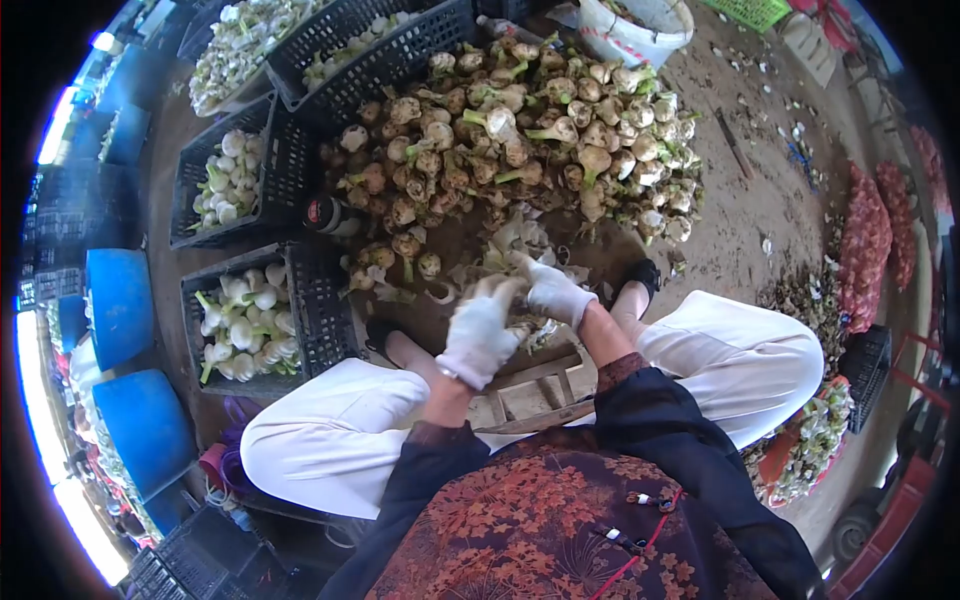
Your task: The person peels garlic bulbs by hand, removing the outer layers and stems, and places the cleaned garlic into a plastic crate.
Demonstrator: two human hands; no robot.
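Observation:
Both hands wear whitish gloves and are close together over a patch of peeled skins [520, 235] on the ground. My left hand [480, 330] has its fingers bent towards the other hand; what they hold, if anything, is blurred. My right hand [555, 292] has its fingers pressed together, pointing up and left, and what is between them cannot be made out. Just beyond the hands lies a big pile of unpeeled bulbs [520, 140] with brown skins and short green stems. Below the hands, between the legs, is a small wooden frame [540, 392].
Black crates of peeled white bulbs, one of them a near crate [297, 318], stand at the left. Blue tubs [145, 430] are farther left. A white bucket [635, 38] is at the top. Red net sacks [863, 245] lie at the right. A dark bottle [330, 215] stands beside the pile.

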